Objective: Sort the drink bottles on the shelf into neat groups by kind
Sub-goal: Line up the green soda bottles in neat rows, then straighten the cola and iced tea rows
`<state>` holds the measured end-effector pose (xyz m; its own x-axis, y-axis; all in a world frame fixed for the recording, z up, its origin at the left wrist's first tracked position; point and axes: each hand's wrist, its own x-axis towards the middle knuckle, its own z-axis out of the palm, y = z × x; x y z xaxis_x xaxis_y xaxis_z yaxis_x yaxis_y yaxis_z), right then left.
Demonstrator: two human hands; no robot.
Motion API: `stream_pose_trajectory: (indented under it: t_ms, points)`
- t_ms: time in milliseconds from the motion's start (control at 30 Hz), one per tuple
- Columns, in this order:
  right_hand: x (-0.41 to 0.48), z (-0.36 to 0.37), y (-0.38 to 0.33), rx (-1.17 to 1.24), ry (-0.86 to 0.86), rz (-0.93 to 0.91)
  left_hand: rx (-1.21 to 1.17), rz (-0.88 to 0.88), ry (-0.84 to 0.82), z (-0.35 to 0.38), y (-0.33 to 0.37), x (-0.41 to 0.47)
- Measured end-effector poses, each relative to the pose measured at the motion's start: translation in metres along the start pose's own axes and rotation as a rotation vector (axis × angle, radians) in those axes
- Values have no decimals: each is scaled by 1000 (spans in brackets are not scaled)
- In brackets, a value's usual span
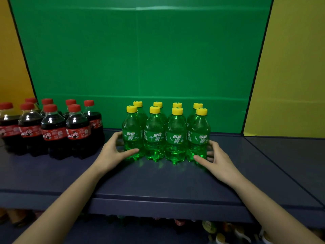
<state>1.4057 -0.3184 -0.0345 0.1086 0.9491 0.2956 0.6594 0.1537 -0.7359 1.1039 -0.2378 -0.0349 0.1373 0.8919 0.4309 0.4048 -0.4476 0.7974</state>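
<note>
Several green soda bottles with yellow caps stand in two tight rows at the middle of the dark blue shelf. My left hand presses against the left end of this group, thumb lying along the base of the front left bottle and fingers against its side. On the opposite end my right hand mirrors it, thumb at the foot of the front right bottle. Several cola bottles with red caps and red labels stand grouped at the left of the shelf.
A green back panel closes the shelf behind the bottles, with yellow panels at both sides. A gap separates the cola group from the green group. A lower shelf with more drinks shows under the front edge.
</note>
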Motion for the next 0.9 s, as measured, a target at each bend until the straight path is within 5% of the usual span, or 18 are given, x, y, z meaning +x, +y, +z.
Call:
stream_pose_trajectory:
  t_ms: [367, 567, 900]
  points:
    - [2, 0, 0, -89, 81, -8, 52, -9, -27, -2, 2, -4]
    - [-16, -7, -21, -71, 459, -287, 105, 84, 121, -21, 3, -26]
    - [-30, 81, -111, 54, 92, -472, 361, 178, 369, -131, -38, -65]
